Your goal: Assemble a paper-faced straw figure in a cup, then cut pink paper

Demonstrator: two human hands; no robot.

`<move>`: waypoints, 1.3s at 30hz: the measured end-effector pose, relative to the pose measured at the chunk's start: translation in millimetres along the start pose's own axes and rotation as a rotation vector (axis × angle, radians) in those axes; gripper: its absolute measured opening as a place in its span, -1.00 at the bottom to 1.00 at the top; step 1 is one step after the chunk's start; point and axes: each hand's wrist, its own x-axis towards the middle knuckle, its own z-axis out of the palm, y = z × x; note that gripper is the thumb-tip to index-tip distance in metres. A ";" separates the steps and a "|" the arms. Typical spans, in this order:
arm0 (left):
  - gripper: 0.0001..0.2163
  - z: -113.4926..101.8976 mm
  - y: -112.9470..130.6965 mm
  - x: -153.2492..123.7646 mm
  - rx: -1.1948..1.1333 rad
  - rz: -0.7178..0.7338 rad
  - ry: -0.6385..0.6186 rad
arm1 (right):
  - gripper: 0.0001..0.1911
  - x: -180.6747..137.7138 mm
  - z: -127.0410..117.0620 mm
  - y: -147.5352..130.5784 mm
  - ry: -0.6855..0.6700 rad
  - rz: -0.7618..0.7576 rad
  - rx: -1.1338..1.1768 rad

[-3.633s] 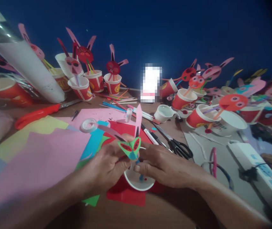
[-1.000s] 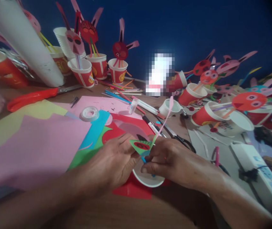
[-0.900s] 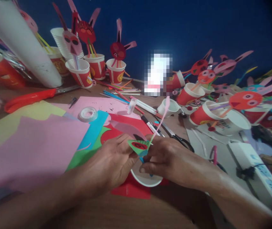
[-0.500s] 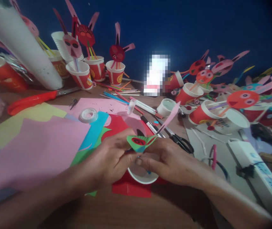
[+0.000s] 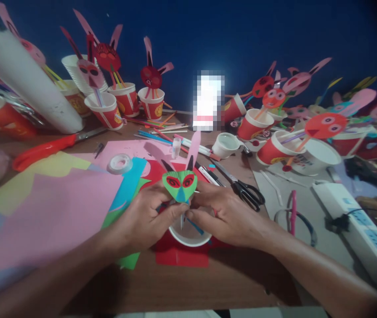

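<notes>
Brown tabletop (image 5: 188, 289), dark blue wall (image 5: 168, 22) behind. Left hand (image 5: 152, 214) and right hand (image 5: 226, 214): pinched together at the base of one green paper face (image 5: 181, 185), pink-eared, above a paper cup (image 5: 190, 243). Adjacent: red paper (image 5: 182, 259), black-handled scissors (image 5: 248, 194). Farther left: tape roll (image 5: 112, 167).
</notes>
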 end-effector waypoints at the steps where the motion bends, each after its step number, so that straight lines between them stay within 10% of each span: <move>1: -0.83 0.2 -0.3 -0.2 -0.006 -0.003 -0.001 | -0.81 -0.2 0.6 0.3 0.006 -0.006 0.002; 39: -0.85 -2.6 5.4 -1.9 0.065 -0.005 -0.005 | -0.56 -14.2 -22.7 -5.9 -0.240 -0.027 -0.140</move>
